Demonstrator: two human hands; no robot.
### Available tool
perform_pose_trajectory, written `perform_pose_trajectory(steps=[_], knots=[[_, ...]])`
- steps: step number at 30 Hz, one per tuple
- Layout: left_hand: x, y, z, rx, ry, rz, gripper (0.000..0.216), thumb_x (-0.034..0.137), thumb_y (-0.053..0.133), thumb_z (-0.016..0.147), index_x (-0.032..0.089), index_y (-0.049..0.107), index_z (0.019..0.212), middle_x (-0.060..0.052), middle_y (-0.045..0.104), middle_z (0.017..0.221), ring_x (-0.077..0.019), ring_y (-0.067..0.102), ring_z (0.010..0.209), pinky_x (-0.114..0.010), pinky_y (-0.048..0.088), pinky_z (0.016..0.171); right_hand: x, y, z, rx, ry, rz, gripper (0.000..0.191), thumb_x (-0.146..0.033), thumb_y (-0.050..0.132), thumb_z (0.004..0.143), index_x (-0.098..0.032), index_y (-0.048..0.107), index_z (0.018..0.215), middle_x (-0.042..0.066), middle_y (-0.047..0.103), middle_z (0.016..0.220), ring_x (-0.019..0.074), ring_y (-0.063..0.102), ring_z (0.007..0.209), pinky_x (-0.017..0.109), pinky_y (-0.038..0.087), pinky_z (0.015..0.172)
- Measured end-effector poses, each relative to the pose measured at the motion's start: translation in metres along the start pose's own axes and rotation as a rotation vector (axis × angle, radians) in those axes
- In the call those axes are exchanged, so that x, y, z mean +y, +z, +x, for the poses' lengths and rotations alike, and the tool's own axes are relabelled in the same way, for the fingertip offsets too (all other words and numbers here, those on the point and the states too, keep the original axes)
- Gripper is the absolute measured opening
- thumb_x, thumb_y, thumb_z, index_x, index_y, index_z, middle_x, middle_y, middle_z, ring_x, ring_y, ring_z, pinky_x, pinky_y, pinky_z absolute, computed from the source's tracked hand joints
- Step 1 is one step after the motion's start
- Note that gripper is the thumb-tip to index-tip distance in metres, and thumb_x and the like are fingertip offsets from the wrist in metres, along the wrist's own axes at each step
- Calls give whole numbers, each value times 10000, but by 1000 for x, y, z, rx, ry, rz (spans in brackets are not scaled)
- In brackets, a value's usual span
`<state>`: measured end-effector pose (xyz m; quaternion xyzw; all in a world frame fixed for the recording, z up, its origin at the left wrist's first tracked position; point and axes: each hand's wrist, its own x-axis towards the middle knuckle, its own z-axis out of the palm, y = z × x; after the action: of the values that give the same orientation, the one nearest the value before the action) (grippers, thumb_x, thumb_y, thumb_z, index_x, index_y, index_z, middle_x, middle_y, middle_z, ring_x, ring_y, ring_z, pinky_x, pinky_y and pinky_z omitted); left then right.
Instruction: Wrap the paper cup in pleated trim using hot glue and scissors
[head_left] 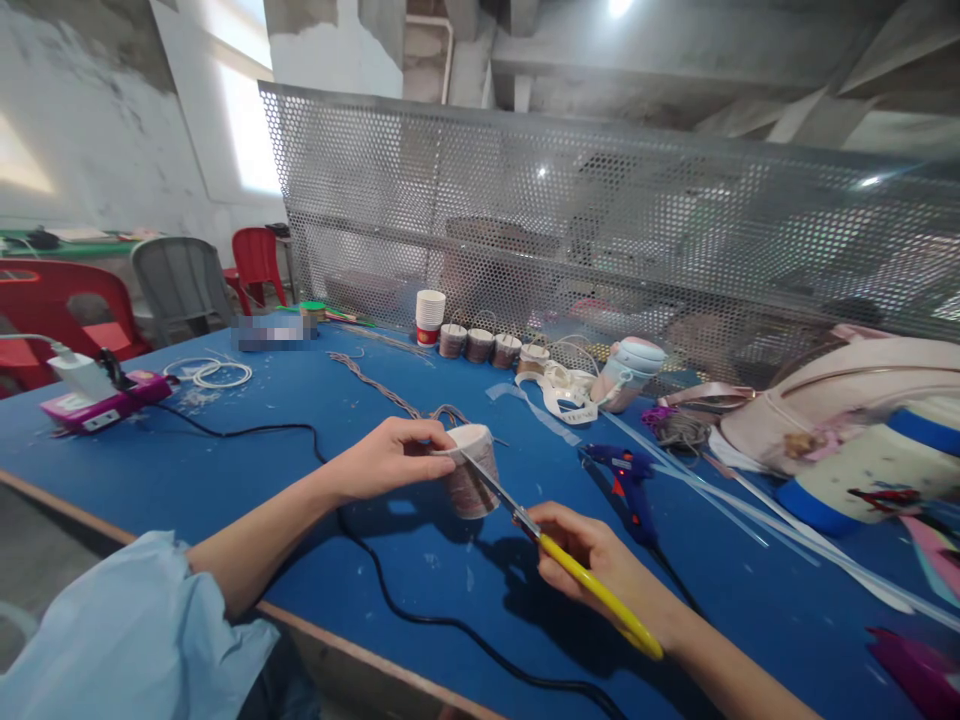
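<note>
My left hand (401, 458) pinches the rim of a paper cup (474, 482) whose side is wrapped in brownish cord. In my right hand (589, 548) is a pair of scissors (592, 590) with yellow handles. Their blades reach up to the cup's rim, close to my left fingertips; whether they are cutting anything is too small to tell. Behind the cup, a bundle of brown cord (375, 383) trails back to the left. A blue hot glue gun (626, 480) lies to the right of the cup.
Several wrapped cups (480, 346) and a stack of paper cups (430, 315) line the back, below a perforated metal screen (495, 190). A black cable (420, 612) crosses the blue table (247, 480) from a purple power strip (109, 402). Glue sticks (739, 510) and a bottle (628, 372) stand right.
</note>
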<state>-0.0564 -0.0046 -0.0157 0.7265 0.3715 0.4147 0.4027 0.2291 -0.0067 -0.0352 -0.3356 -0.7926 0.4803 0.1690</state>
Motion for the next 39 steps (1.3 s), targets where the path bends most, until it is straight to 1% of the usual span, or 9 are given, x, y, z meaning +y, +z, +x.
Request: perform_pose_trajectory(steps=[4,8,12,18,22,27,29,33,39], knots=[[1,-1,1,-15,18,27,155,261,626,783,117,666,822,-25,622,813,-125,529,756,-226,416,692,-2,-4,0,-21,2,-7,421,-550,588,834,-182,507,1019,-55,345,700,98,277,601,242,235,537],[1,-2,1,-55,8,59,163,256,616,783,112,670,836,-28,618,822,-124,526,759,-228,414,693,-5,-13,-1,-104,55,18,403,-545,580,847,-191,518,1029,-51,370,701,81,285,562,219,239,488],[0,-3,0,-120,5,101,173,256,617,776,120,678,863,-30,626,828,-128,531,762,-233,423,704,-4,-22,0,-192,123,150,438,-559,608,827,-188,526,1045,-43,397,726,54,291,526,192,246,448],[1,-5,0,-206,39,131,159,206,599,775,113,680,875,-34,630,842,-123,529,769,-238,429,739,0,-29,1,-285,167,337,537,-601,664,761,-175,526,1057,-66,368,694,30,250,496,156,216,405],[1,-6,-2,-263,72,121,232,92,562,699,116,671,903,-24,609,866,-123,525,797,-228,434,765,1,-32,-2,-301,151,332,499,-565,667,781,-167,540,1053,-63,382,690,28,265,496,141,237,398],[3,-10,-2,-376,71,100,367,48,493,663,133,667,975,-38,625,953,-152,548,885,-236,441,818,2,-37,-5,-322,165,239,524,-602,636,783,-160,544,1051,-63,379,680,26,268,478,146,250,392],[5,-11,-2,-397,63,81,320,76,488,713,132,684,960,-48,632,948,-163,555,889,-240,442,810,-1,-40,-6,-332,186,167,551,-631,627,770,-160,549,1045,-59,387,682,27,280,471,152,254,391],[6,-10,0,-383,51,46,246,242,503,859,126,714,907,-61,636,885,-162,565,839,-241,446,772,-10,-44,-6,-375,233,83,557,-639,618,772,-162,548,1052,-75,359,633,30,277,451,156,247,387],[4,-9,0,-386,63,57,250,300,540,881,132,725,897,-60,637,858,-150,570,810,-231,442,752,-22,-44,-4,-408,261,76,645,-693,594,750,-145,515,1081,-47,409,693,38,321,494,159,284,413]])
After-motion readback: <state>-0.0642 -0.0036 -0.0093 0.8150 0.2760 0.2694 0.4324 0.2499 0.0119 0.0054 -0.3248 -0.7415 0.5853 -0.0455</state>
